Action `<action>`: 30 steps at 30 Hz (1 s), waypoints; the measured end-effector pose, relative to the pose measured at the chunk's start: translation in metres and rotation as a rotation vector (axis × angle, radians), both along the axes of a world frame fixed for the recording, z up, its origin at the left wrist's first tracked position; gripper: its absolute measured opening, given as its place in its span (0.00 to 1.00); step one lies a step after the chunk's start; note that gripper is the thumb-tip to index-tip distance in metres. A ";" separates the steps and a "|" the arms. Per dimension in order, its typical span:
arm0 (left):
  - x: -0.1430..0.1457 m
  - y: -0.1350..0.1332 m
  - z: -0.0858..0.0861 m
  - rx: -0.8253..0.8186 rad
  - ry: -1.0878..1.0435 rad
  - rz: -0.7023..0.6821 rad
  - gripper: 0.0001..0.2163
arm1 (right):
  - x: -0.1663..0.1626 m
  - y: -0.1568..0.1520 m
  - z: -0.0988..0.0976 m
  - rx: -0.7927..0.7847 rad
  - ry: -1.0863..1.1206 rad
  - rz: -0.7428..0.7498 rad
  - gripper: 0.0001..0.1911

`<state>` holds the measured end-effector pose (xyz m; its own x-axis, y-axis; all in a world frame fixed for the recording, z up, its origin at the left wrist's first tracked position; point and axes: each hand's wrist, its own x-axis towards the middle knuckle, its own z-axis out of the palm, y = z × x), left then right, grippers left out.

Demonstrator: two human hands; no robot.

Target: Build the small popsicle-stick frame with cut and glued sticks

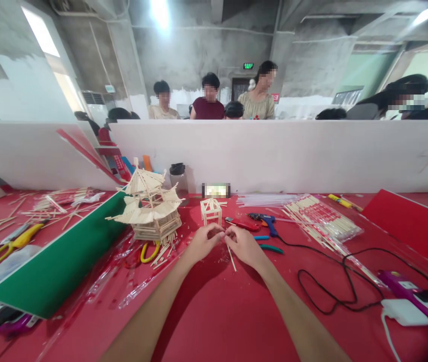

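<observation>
My left hand (203, 242) and my right hand (244, 245) meet over the red table (214, 311), fingertips pinched together. A thin wooden stick (231, 258) hangs down from the right hand's pinch. What the left fingers pinch is too small to make out. Just behind the hands stands a small open stick frame (211, 210). A larger stick pagoda model (150, 206) stands to the left of it.
A blue glue gun (264, 219) with a black cord (334, 286), red pliers (242, 224) and a bundle of sticks (323, 217) lie right. A green board (59, 261), yellow scissors (6, 246) and loose sticks lie left. A white partition (274, 151) stands behind, with people beyond.
</observation>
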<state>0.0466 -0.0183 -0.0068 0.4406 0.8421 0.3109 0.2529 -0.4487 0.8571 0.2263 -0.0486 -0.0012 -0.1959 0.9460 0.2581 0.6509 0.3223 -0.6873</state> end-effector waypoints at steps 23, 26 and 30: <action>-0.032 0.051 0.063 0.126 -0.024 0.348 0.08 | 0.006 0.016 -0.006 -0.009 0.503 0.040 0.13; -0.032 0.064 0.061 0.130 -0.047 0.323 0.09 | 0.010 0.023 -0.007 0.009 0.546 0.002 0.14; -0.033 0.069 0.051 0.077 -0.018 0.288 0.10 | 0.014 0.048 -0.001 0.021 0.513 -0.007 0.16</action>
